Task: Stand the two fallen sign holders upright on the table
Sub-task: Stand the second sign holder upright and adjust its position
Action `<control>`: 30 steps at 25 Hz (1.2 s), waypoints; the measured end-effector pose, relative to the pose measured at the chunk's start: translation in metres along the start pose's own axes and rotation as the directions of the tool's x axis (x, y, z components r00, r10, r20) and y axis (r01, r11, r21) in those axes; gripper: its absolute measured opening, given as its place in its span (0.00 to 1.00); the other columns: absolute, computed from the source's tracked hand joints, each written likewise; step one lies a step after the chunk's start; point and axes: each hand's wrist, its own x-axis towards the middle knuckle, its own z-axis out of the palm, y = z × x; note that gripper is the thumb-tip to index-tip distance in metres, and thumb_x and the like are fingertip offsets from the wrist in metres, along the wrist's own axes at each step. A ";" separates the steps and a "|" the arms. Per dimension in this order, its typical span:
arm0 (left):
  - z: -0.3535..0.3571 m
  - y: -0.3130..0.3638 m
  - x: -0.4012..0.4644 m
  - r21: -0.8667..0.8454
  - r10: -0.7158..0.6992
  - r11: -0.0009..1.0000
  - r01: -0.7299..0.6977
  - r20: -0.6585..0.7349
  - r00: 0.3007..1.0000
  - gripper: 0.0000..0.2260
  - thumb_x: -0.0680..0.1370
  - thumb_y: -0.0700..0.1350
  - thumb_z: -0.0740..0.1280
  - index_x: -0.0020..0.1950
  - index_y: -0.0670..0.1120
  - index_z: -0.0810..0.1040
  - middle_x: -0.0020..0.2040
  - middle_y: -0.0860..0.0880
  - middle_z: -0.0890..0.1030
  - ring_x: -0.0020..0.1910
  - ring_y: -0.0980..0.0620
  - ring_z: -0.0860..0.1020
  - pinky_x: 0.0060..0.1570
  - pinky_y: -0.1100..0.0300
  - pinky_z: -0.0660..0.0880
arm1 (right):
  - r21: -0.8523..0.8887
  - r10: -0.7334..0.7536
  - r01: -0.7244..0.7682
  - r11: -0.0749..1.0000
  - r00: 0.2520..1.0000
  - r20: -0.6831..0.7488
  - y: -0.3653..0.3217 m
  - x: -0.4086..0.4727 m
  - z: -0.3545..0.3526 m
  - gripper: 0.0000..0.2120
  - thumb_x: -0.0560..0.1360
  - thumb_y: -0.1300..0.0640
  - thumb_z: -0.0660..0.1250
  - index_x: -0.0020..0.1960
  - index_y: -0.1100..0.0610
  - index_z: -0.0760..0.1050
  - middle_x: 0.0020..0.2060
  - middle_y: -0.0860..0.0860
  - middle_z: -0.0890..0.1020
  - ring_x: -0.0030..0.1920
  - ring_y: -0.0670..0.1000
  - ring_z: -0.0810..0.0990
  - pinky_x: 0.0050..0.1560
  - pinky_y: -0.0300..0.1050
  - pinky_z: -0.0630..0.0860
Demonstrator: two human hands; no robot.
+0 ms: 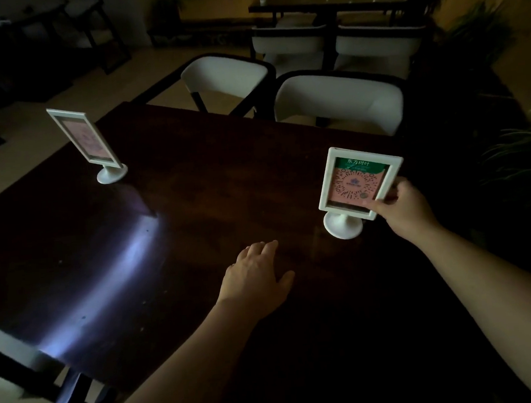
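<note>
White plastic frames on both sign holders, and the room's pretty dim so most of the print is hard to make out. Only one view here, the head cam looking down over a dark wooden counter (pixel 211 180).

Near sign holder (pixel 357 186) on the right side has a green band across the top with white characters that read 东方树叶, and under that a pinkish panel with what looks like a round QR-style code. Smaller print below it is too blurry to read. It's standing on its round white foot, frame leaning a little to the left, foot looks to be on the counter surface.

Right hand (pixel 403 208) is clenched on the lower right corner of that frame, thumb on the front face, the other fingers behind it. So the holder sits just up and left of the hand, with the foot right beside the wrist side.

Left hand (pixel 258 276) is released, palm down, fingers spread loosely, low over the counter in the middle; can't tell if it's actually touching the wood. It's left of the near holder and apart from it.

Far sign holder (pixel 87 143) is over at the left edge of the counter, upright on its foot, well apart from both hands. Its insert looks pinkish too but no writing is legible.

Two white chairs (pixel 339 105) sit at the far side of the counter
</note>
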 end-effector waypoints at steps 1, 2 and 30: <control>-0.001 -0.002 0.001 0.002 0.000 1.000 0.000 0.005 1.000 0.35 0.77 0.64 0.63 0.79 0.53 0.57 0.78 0.48 0.64 0.77 0.45 0.60 0.67 0.44 0.70 | -0.002 0.067 -0.068 0.998 0.996 -0.061 0.000 -0.009 0.002 0.23 0.70 0.51 0.78 0.58 0.57 0.73 0.49 0.51 0.81 0.45 0.52 0.80 0.37 0.43 0.75; -0.001 -0.004 0.001 0.003 -0.003 1.000 0.003 0.011 1.000 0.35 0.77 0.64 0.63 0.79 0.53 0.57 0.78 0.48 0.63 0.77 0.45 0.60 0.67 0.43 0.70 | -0.049 0.111 -0.118 0.992 0.986 -0.124 0.001 -0.018 0.004 0.21 0.70 0.48 0.77 0.54 0.56 0.72 0.48 0.53 0.81 0.42 0.53 0.80 0.33 0.42 0.71; -0.011 -0.086 -0.048 0.028 -0.113 0.993 0.113 0.006 0.994 0.38 0.75 0.65 0.63 0.80 0.54 0.53 0.79 0.47 0.63 0.78 0.45 0.58 0.70 0.38 0.65 | -0.732 0.103 0.149 0.665 0.952 0.287 0.008 -0.093 0.110 0.38 0.79 0.32 0.44 0.81 0.51 0.41 0.80 0.61 0.41 0.79 0.61 0.40 0.76 0.58 0.49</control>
